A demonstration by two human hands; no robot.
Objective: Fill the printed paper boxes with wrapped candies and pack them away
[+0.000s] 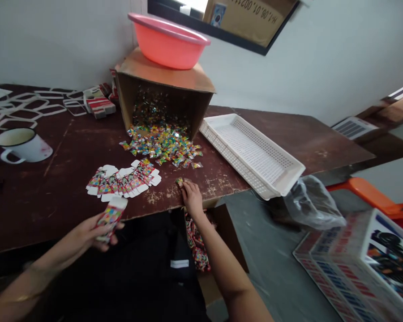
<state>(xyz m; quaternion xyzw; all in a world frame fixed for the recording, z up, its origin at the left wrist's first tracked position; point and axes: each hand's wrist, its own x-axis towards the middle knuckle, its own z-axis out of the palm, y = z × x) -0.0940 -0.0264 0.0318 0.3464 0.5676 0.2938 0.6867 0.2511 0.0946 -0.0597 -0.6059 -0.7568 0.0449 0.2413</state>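
My left hand (90, 232) is closed round a small folded colourful carton (111, 216), held just off the near table edge. My right hand (191, 197) rests on the table edge, fingers curled over a few wrapped candies (179, 181). A heap of colourful wrapped candies (161, 144) spills from a cardboard box (161, 100) lying on its side. Flat unfolded cartons (124, 181) lie fanned out between the heap and my left hand.
A pink basin (169, 42) sits on the cardboard box. A white perforated tray (251, 154) overhangs the table's right edge. A white mug (22, 145) and white cut-outs (23, 105) lie at the left. Printed boxes (362, 264) and a plastic bag (312, 203) are lower right.
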